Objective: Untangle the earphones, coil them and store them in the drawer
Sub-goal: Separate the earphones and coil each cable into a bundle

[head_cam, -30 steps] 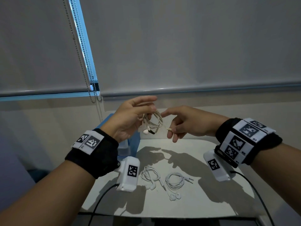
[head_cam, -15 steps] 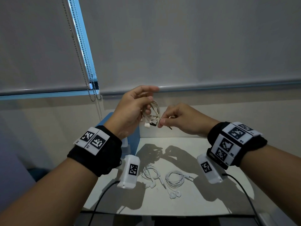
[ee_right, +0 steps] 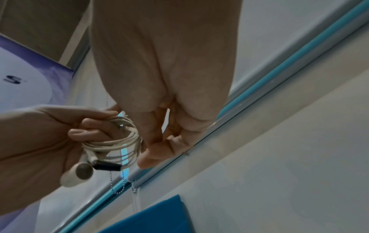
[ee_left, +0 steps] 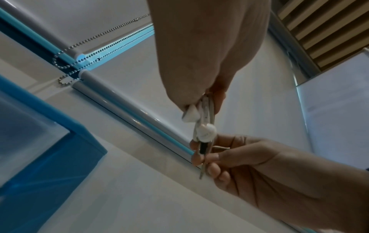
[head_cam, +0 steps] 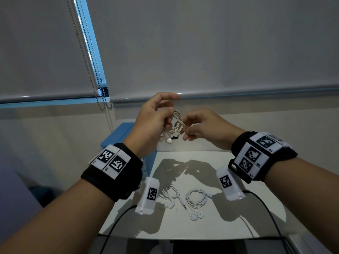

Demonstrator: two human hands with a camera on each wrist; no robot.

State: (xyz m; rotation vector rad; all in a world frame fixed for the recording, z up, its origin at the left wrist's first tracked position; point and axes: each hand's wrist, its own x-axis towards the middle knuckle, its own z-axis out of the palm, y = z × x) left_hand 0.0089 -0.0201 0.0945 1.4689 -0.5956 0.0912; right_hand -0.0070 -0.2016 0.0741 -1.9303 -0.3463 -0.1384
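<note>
A cream-white coil of earphones (head_cam: 177, 123) (ee_right: 119, 141) is held up in the air above the table. My left hand (head_cam: 156, 121) (ee_right: 60, 137) grips the coil, and an earbud (head_cam: 169, 140) (ee_left: 206, 132) and a black plug part (ee_right: 106, 166) hang below it. My right hand (head_cam: 200, 125) (ee_left: 229, 157) pinches the cable's free end (ee_left: 202, 170) at the coil's right side. The blue drawer unit (head_cam: 117, 138) (ee_left: 40, 157) stands behind my left wrist; its front is hidden.
Two more white earphone sets lie on the white table (head_cam: 238, 226): a loose one (head_cam: 169, 197) near my left wrist and a neat coil (head_cam: 196, 199) beside it. Roller blinds with a bead chain (head_cam: 91, 57) hang behind.
Both hands have risen slightly and come closer together. My right hand moved left from holding the cable end apart to pinching it right against the coil.
</note>
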